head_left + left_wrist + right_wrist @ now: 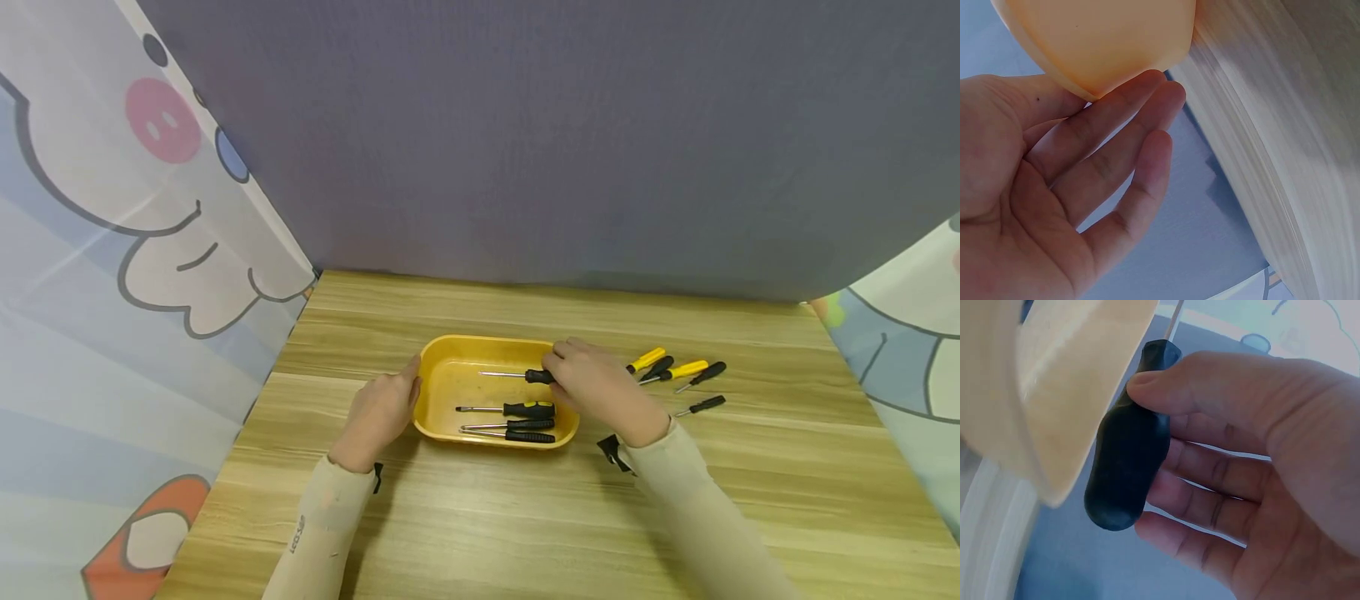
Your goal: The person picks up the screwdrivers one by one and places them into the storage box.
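A yellow plastic tray (480,337) stands on the wooden table. My left hand (378,410) holds its left end, the thumb at the rim and the fingers against the outer wall in the left wrist view. Over the tray's right end, my right hand (600,379) grips a black-handled screwdriver (1125,450) between thumb and fingers, its shaft pointing left in the head view. Below it, a screwdriver with yellow marks on its black handle (528,410) lies in the tray. Two more black-handled screwdrivers (529,437) lie along the near wall, shafts to the left.
Right of the tray, several screwdrivers with yellow or black handles (688,369) lie in a loose group. A small black screwdriver (707,404) lies just nearer. A grey panel (525,167) rises behind the table, and a cartoon-printed curtain (90,333) hangs at the left.
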A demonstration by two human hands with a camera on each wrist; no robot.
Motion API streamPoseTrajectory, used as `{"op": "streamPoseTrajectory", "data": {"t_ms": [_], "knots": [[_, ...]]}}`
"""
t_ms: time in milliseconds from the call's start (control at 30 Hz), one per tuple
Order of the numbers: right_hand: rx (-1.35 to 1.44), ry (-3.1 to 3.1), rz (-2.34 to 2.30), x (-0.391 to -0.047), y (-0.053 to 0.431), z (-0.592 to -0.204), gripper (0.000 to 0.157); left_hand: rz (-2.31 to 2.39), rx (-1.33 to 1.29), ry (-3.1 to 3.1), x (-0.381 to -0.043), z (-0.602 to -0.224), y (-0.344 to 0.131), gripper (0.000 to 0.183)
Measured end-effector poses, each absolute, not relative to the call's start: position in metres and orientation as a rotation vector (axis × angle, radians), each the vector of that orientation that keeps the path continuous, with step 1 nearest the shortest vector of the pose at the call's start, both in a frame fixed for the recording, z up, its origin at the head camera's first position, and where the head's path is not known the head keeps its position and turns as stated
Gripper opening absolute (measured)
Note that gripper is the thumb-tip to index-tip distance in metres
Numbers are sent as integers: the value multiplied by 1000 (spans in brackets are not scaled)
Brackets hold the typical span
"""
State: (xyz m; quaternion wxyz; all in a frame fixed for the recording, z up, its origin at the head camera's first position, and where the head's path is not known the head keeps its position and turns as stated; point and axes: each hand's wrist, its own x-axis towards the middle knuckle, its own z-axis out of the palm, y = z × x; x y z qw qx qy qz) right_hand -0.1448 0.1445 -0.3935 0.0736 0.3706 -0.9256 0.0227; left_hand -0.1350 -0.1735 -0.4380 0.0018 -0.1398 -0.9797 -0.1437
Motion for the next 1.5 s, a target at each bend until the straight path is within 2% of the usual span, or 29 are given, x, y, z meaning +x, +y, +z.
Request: {"op": "streamPoseTrajectory", "data": {"t_ms": [400,833,1000,1500], "knots": [[1192,-2818,74,-156,122,-407,19,-465,-438,-3055,-135,-437,-172,42],[1218,-2871,78,-159,115,-425,14,-456,-441,-3067,-134,-438,-173,42],[1199,-2888,83,-160,114,-429,8,-455,-448,-3059,-134,-438,-173,41],[1162,-2810,218,-152,122,-424,6,-448,-429,-3079,-133,-437,-173,43]]}}
